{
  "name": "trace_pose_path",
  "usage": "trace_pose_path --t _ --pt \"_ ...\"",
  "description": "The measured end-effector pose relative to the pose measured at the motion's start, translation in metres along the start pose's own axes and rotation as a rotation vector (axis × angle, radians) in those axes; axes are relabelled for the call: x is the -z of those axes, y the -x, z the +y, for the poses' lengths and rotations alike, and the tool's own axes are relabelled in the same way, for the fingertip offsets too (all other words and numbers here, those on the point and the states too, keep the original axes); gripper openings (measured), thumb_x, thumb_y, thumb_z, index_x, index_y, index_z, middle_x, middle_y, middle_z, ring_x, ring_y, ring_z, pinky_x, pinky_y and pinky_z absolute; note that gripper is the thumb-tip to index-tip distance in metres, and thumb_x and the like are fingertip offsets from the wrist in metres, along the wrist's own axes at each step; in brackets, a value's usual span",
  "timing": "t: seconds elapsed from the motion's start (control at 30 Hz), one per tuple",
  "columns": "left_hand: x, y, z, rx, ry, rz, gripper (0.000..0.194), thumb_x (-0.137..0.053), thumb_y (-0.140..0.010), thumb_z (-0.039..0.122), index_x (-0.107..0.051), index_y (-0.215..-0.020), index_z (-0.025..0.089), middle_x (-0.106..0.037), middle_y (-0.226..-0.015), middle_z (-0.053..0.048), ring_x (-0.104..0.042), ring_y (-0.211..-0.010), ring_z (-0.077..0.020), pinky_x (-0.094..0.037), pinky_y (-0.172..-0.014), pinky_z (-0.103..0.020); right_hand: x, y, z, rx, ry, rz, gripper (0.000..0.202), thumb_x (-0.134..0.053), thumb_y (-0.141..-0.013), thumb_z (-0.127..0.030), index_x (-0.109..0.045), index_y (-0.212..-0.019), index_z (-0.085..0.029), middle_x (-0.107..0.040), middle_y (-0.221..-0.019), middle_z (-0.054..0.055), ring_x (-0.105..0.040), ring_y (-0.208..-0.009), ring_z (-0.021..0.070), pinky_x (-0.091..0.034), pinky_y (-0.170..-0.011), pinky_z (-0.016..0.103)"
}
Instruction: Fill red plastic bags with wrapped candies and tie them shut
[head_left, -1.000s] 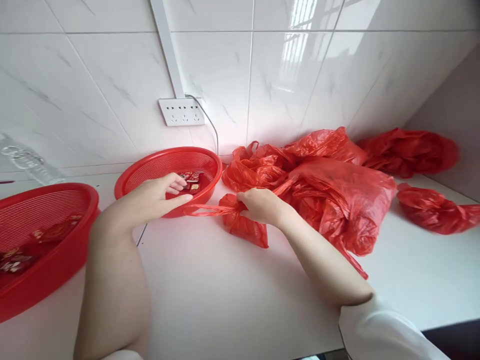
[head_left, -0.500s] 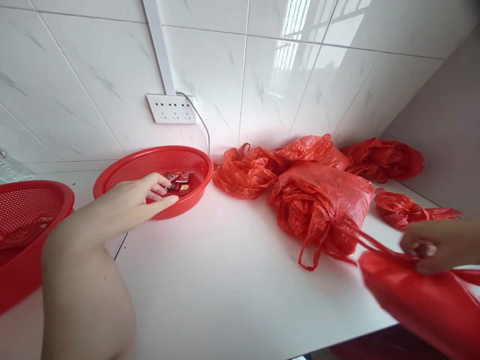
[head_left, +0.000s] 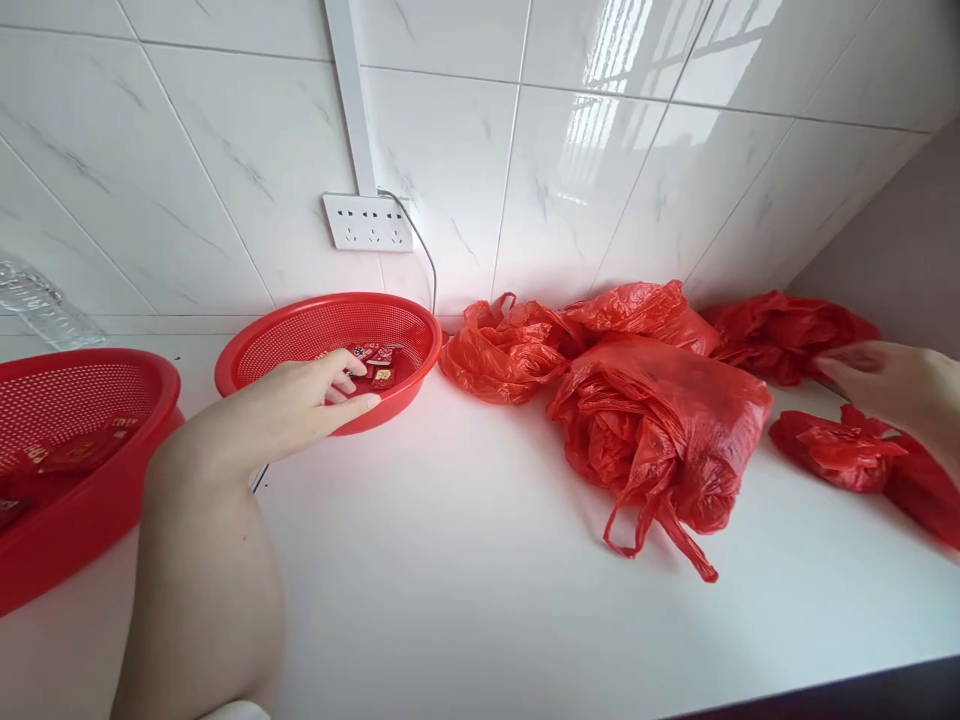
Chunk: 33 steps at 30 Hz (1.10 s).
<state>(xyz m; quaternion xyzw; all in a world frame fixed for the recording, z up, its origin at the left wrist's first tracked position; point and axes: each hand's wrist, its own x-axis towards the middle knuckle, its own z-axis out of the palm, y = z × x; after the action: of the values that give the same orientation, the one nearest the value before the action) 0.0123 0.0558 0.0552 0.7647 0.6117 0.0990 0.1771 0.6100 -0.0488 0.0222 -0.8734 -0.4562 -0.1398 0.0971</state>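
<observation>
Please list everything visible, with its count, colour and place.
Counter: one, white, foreground
Tiled wall: one, white-grey, behind counter
Baskets: two, red, left side
Packets: several, mainly red, in baskets
Plastic bags: at least five, red, centre to right
Bottle: one, clear, far left
Socket panel: one, white, on wall
Cable: one, grey, from socket panel
Trunking: one, white, above socket panel
Side panel: one, grey, far right
Sleeve: one, white, bottom left
Left hand: one, bare, over right basket
Right hand: one, bare, right edge

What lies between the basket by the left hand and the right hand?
In the head view, a heap of red plastic bags lies between the basket and the right hand, on the white counter.
</observation>
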Motion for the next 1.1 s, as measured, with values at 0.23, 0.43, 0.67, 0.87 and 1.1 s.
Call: trace_pose_path --t 0.23,0.43,0.67,0.87,1.1 --pt "-0.005 0.0 0.007 -0.106 -0.011 -0.042 0.048 -0.053 -0.077 0.064 -0.06 -0.113 0.033 -0.069 -0.113 -0.002 -0.065 -0.103 -0.0239 -0.053 -0.076 -0.03 -0.032 -0.027 -0.135 0.605 -0.082 -0.002 0.029 -0.051 -0.088 -0.035 -0.073 -0.083 -0.017 -0.038 -0.151 0.014 -0.03 -0.139 0.0336 -0.025 -0.103 0.05" --pt "-0.008 0.002 0.008 -0.134 -0.033 -0.076 0.05 -0.051 -0.08 0.063 -0.057 -0.119 0.032 -0.067 -0.116 -0.002 -0.063 -0.107 -0.0224 -0.052 -0.078 -0.029 -0.05 -0.058 -0.173 0.429 -0.205 0.014 0.029 -0.045 -0.087 -0.014 -0.068 -0.102 -0.004 -0.05 -0.134 0.029 -0.046 -0.127 0.0376 -0.021 -0.101 0.06" --pt "-0.009 0.002 0.011 -0.215 -0.052 -0.093 0.043 -0.049 -0.084 0.059 -0.057 -0.116 0.032 -0.065 -0.119 -0.002 -0.061 -0.111 -0.0255 -0.051 -0.083 -0.036 -0.004 -0.031 -0.221 0.484 -0.418 0.197 0.043 -0.038 -0.094 -0.023 -0.059 -0.126 -0.002 -0.052 -0.135 0.022 -0.048 -0.126 0.0259 -0.038 -0.101 0.036" --pt "-0.017 0.001 0.025 -0.273 0.004 0.162 0.057 -0.053 -0.081 0.061 -0.047 -0.13 0.033 -0.03 -0.155 -0.003 -0.049 -0.127 -0.0315 -0.041 -0.103 -0.049 0.067 0.051 -0.248 0.483 -0.962 0.338 0.026 -0.053 -0.09 -0.028 -0.075 -0.101 -0.019 -0.072 -0.102 0.007 -0.065 -0.097 0.0211 -0.049 -0.088 0.038" --pt "-0.026 -0.008 0.027 -0.25 0.333 0.304 0.084 -0.059 -0.082 0.052 -0.011 -0.15 0.04 -0.014 -0.161 -0.004 -0.041 -0.135 -0.0321 -0.04 -0.106 -0.05 0.063 0.082 -0.252 0.431 -1.622 0.085 0.022 -0.05 -0.088 -0.035 -0.069 -0.091 -0.024 -0.067 -0.101 0.004 -0.067 -0.092 0.0211 -0.055 -0.081 0.039"
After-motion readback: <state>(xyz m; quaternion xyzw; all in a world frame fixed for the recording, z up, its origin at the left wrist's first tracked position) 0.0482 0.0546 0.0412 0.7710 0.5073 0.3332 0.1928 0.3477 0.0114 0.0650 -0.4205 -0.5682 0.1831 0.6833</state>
